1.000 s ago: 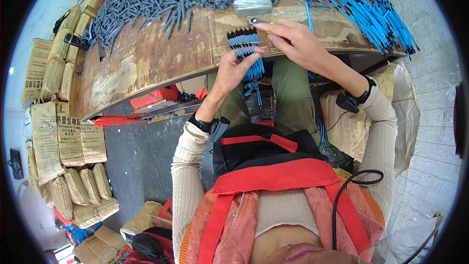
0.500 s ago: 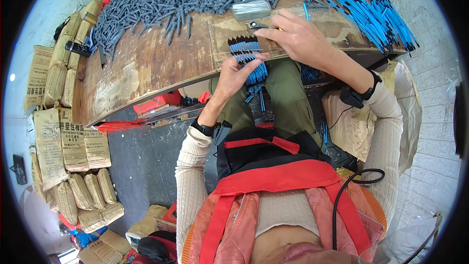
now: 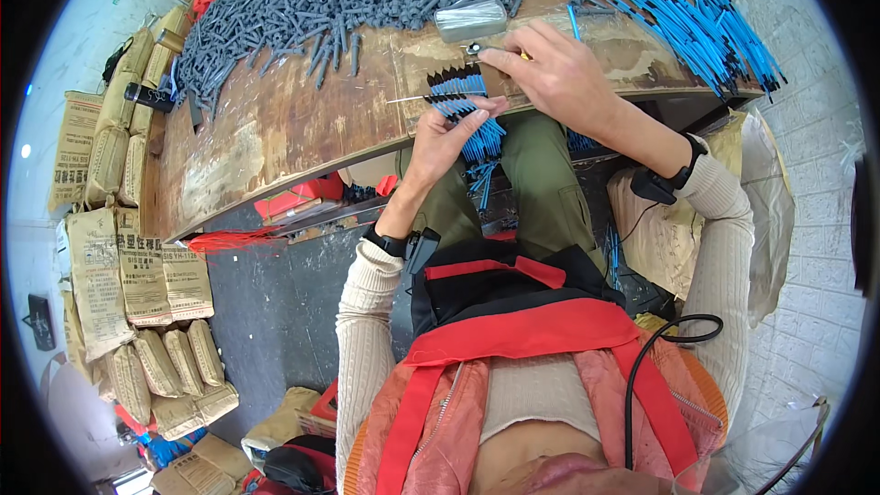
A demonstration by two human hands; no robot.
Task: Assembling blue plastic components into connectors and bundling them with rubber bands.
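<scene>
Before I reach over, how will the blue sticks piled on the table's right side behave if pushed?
The blue sticks might slide apart, being loosely heaped. They look fairly stiff, lying mostly straight, and seem light, being thin.

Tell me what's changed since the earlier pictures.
A thin pale rod now juts out well past the left side of the bundle of blue sticks; earlier it did not, so it has slid leftward. Nothing was visibly let go. The left hand still grips the bundle, and the right hand still holds the small tool.
</scene>
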